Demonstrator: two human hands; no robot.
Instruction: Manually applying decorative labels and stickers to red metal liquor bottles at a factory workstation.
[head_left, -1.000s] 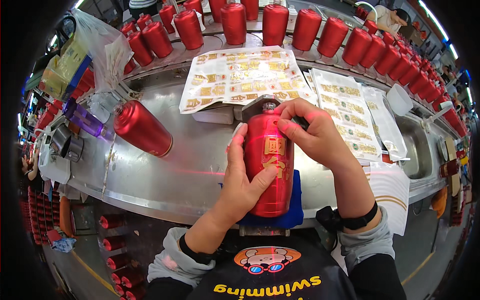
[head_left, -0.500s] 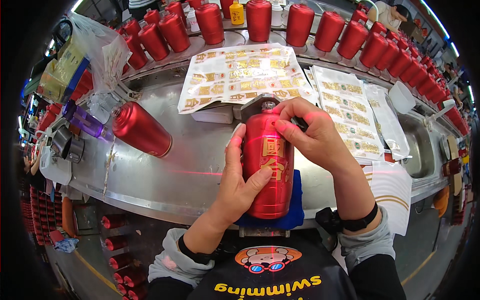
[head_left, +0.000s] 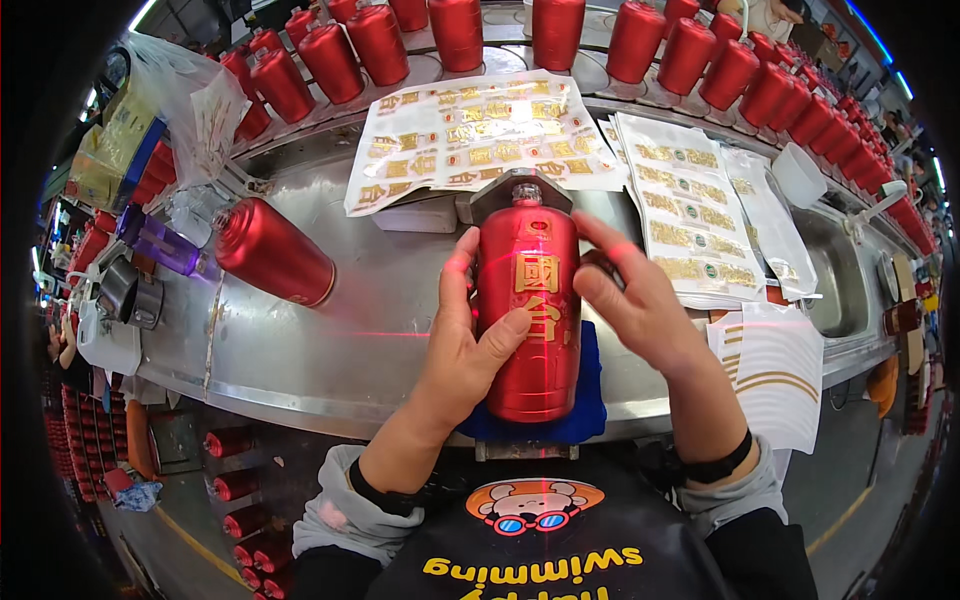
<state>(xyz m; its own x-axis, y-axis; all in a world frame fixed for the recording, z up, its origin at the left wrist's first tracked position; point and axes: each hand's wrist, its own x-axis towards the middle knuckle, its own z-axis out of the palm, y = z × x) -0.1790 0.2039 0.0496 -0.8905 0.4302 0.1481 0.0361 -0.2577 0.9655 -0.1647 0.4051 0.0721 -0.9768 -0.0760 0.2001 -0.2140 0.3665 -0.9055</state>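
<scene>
Red bottle lay on a blue pad at the table edge, long axis pointing away from the person. Left hand gripped its left flank, thumb across the gold label; right hand rested open against the right side.

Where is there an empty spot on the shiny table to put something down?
Bare metal table lies between the lying red bottle and the left hand. Farther back, gold sticker sheets and rows of red bottles crowd it.
</scene>
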